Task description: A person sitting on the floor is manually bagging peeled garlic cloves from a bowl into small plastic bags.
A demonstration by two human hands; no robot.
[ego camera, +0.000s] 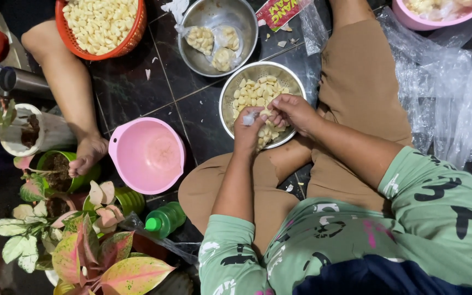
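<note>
I sit cross-legged on a dark tiled floor with a perforated metal colander (227, 94) of peeled garlic cloves (256, 93) in front of my knees. My left hand (246, 135) is over the colander's near side and pinches a small clear plastic bag (249, 117) at its fingertips. Touching it from the right, my right hand (295, 112) has its fingers closed on a garlic clove (267, 113) at the bag's mouth.
Beyond the colander a steel bowl (244, 24) holds small filled bags of garlic. An orange basket (132, 38) of garlic, an empty pink bowl (147, 155), a green bottle (165, 218), potted plants (105, 257), another person's leg (72, 93), and crumpled clear plastic (449, 93) surround me.
</note>
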